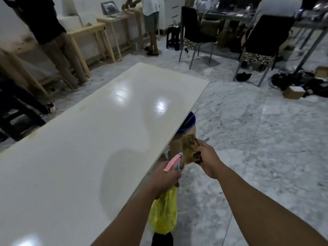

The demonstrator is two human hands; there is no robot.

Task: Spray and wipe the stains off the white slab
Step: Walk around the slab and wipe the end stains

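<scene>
Gripping spray bottle (164, 208) in left hand (166, 178), white slab (88, 139) alongside

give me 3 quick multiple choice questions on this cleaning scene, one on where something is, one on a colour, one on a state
1. Where is the blue bucket?
A. on the white slab
B. on the floor, partly under the slab's right edge
C. on a chair

2. What colour is the spray bottle's trigger head?
A. pink
B. green
C. black

3. What is the right hand doing?
A. lying flat on the slab
B. hanging idle
C. gripping a brown cloth

Answers: B, the white slab hides part of its rim; A, pink above the left hand; C, fingers curl round it.
</scene>
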